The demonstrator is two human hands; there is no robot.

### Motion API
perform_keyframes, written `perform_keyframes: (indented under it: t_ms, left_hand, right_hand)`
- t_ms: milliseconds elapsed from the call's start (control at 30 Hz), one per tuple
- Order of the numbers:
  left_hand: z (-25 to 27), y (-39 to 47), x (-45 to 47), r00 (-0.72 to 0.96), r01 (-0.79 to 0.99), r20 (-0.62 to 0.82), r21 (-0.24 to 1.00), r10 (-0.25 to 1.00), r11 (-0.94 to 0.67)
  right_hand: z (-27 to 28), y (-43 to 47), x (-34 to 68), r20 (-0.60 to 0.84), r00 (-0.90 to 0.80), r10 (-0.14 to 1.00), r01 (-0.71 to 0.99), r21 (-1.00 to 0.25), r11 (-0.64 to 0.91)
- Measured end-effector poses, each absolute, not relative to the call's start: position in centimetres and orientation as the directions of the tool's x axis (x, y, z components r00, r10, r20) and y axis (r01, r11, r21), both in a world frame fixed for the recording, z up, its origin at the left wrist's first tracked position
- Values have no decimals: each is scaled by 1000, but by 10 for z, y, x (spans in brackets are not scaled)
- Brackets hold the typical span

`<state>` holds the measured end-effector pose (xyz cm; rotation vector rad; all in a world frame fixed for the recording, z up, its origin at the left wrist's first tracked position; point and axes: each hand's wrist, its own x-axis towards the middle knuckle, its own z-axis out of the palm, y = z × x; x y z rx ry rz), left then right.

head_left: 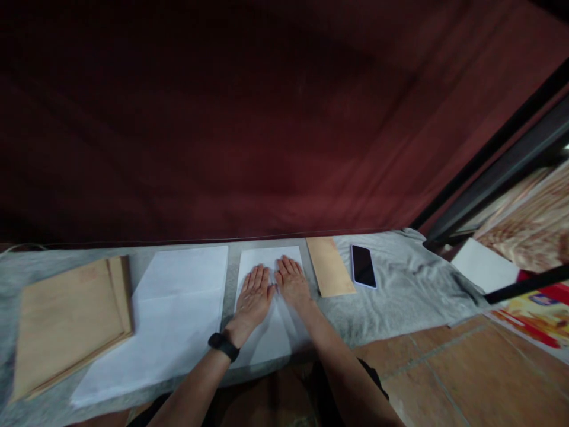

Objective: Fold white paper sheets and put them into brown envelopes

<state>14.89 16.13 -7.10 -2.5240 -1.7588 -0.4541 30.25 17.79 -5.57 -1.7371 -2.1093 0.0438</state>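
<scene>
A white sheet of paper (275,341) lies in front of me on a grey cloth. Both my hands rest flat on its upper half, side by side with thumbs close together. My left hand (255,296) is open, fingers stretched forward, a dark band on its wrist. Beside it my right hand (292,281) also lies open, palm down. Under the hands part of the sheet is hidden. To the right of the sheet is a small brown envelope (329,267); to the left lie larger white sheets (178,320).
At the far left, a stack of large brown envelopes (73,320) overlaps the white sheets. A phone (363,266) lies right of the small envelope on the grey cloth (413,290). Behind hangs a dark red curtain (267,130). Tiled floor (480,373) and a black frame (502,154) are at the right.
</scene>
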Motion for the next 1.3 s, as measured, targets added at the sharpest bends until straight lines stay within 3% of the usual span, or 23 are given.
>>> perform_keyframes:
  t_ms: [433,800,1300]
  left_hand:
    - [-56,184,130,138,971,211,162,968,-174]
    - [-55,146,150,360,905,239,144,902,-399]
    - [-57,125,123,225,948,302,152,927,-279]
  right_hand:
    - [-67,192,320,337,38,941,969,-241,47]
    - [-55,146,296,249,-218,944,926,-252,280]
    - [-46,113,346,224,-185,957,948,-217,234]
